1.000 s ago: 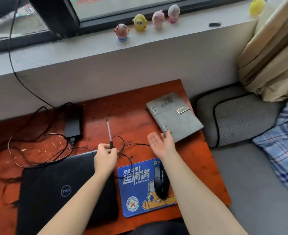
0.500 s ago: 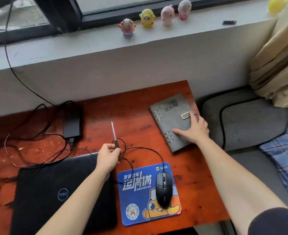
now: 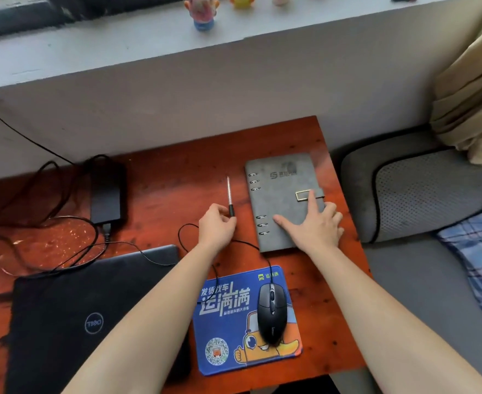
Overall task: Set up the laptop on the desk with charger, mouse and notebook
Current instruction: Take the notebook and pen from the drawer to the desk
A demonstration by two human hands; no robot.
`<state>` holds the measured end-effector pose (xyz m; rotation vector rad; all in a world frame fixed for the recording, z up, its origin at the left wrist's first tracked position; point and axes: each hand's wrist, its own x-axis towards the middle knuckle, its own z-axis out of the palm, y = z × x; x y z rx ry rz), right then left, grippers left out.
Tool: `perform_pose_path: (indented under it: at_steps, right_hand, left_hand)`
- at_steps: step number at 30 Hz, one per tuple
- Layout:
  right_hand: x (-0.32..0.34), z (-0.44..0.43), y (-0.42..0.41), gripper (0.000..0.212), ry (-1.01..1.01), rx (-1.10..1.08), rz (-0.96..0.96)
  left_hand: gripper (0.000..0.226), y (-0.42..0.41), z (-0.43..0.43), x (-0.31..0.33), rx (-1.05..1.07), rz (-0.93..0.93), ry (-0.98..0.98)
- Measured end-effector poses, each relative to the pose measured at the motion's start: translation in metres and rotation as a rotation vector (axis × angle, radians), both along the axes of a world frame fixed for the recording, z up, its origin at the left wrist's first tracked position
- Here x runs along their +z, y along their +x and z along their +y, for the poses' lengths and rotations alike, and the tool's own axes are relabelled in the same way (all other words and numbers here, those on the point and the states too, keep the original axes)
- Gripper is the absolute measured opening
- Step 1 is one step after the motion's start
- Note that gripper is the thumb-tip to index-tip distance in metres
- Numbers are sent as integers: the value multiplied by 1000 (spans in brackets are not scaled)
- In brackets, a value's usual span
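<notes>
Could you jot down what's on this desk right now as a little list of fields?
laptop: closed, front left of desk
charger: back left, cable plugged in
mouse: on blue mouse pad
notebook: closed, back right
pen: lying beside notebook
left hand: fingers pinching pen's near end
right hand: flat on notebook

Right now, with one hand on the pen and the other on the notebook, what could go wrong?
1. The thin black mouse cable runs under the left hand and wrist; dragging that arm back may tug the black wired mouse off the blue printed mouse pad.
2. The grey ring-bound notebook, under the right hand, lies near the right edge of the red-brown wooden desk; pushing it rightward could tip it off.
3. The slim silver pen might roll once released.
</notes>
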<state>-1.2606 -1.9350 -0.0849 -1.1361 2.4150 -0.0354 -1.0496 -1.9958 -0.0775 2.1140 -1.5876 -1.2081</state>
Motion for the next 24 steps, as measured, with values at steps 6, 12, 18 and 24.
perform_pose_path:
  at_steps: [6,12,18,24]
  right_hand:
    - [-1,3,-27,113,-20,164,-40]
    - [-4,-3,-33,110,-60,183,-31]
    - [-9,1,-33,109,-81,200,8]
    - [2,-4,-32,113,55,218,7]
  left_hand:
    - [17,-4,11,-15,-32,-62,-81]
    - [16,-5,13,-20,20,-65,-109]
    - [14,-12,19,-23,120,-69,-161]
    - [19,-6,20,-6,25,-49,-106]
